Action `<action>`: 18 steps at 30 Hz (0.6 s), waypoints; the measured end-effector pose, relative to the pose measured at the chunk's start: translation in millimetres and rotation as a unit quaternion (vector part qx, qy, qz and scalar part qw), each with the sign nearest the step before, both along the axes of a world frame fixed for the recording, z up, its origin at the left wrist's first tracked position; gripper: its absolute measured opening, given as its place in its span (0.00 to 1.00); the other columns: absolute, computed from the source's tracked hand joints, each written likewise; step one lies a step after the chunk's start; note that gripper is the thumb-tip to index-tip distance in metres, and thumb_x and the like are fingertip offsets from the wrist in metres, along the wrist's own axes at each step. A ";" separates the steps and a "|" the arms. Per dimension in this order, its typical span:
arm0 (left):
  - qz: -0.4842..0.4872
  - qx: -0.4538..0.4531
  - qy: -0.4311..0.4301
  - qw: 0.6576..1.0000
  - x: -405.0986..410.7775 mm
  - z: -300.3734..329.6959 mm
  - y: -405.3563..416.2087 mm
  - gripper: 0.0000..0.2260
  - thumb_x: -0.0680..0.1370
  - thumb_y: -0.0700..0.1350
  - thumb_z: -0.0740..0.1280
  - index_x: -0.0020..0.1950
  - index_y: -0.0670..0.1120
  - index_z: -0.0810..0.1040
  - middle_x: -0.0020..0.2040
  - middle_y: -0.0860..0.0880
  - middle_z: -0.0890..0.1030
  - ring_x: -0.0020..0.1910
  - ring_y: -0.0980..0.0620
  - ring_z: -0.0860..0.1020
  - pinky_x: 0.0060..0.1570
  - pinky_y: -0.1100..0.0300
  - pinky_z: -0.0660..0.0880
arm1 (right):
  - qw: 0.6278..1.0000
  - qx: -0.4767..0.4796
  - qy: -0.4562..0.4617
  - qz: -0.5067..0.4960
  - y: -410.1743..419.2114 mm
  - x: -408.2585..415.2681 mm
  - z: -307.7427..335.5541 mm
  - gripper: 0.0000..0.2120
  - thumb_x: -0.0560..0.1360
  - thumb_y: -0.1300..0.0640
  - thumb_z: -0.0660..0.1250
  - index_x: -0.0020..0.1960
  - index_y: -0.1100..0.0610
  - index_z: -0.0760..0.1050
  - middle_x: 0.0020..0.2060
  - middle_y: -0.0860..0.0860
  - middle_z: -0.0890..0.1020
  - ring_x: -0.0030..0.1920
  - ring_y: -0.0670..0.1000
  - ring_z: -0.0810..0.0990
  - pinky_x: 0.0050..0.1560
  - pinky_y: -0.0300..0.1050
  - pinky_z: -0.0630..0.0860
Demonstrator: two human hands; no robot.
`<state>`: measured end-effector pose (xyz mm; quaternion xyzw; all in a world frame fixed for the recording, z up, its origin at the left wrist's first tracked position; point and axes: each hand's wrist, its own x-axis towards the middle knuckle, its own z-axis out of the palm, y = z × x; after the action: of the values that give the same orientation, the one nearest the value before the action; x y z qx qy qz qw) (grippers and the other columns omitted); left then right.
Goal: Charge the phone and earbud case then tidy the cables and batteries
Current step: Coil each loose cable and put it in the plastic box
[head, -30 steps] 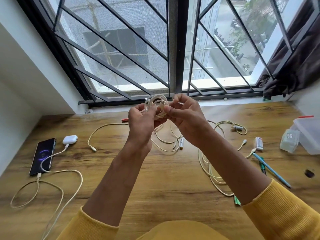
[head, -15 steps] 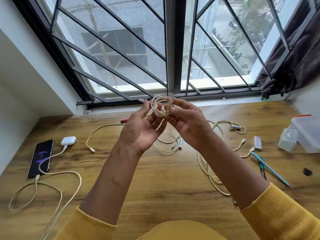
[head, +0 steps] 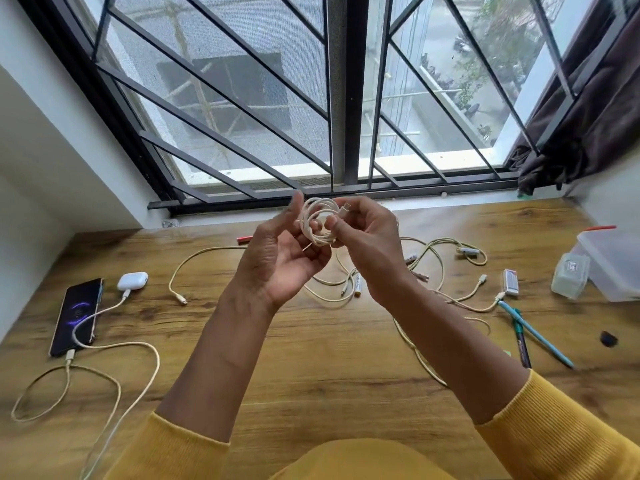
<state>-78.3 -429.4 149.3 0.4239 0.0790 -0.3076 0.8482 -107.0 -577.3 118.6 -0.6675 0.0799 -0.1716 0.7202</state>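
Two hands: raised over the table (head: 311, 358); right hand (head: 367, 244) pinches a coiled white cable (head: 317, 220), left hand (head: 280, 261) open beside it, fingers relaxed.
Hidden: coil's lower loops behind the fingers; loose cables (head: 433, 271) partly under the right forearm.
Hard to read: small battery (head: 357, 285), label blurred.
Charging: phone (head: 77, 315) and earbud case (head: 132, 280), far left, each plugged in.
Room: wooden table, barred window (head: 332, 98), dark curtain (head: 588, 126).
Cut off: clear container (head: 613, 265) at right edge.
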 end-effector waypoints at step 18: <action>-0.053 0.211 -0.100 0.971 7.5 -10.5 -0.2 0.13 0.83 0.53 0.68 0.48 0.46 0.84 0.38 0.49 0.82 0.37 0.53 0.79 0.46 0.56 0.77 | 0.975 -0.221 0.016 -0.011 -2.6 -3.8 -7.6 0.12 0.79 0.58 0.74 0.61 0.51 0.85 0.45 0.51 0.87 0.44 0.50 0.87 0.44 0.54 0.87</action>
<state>-70.9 -429.6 138.9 0.6259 0.0344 -0.2840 0.7255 -110.8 -579.9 110.9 -0.8117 0.0588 -0.1826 0.5516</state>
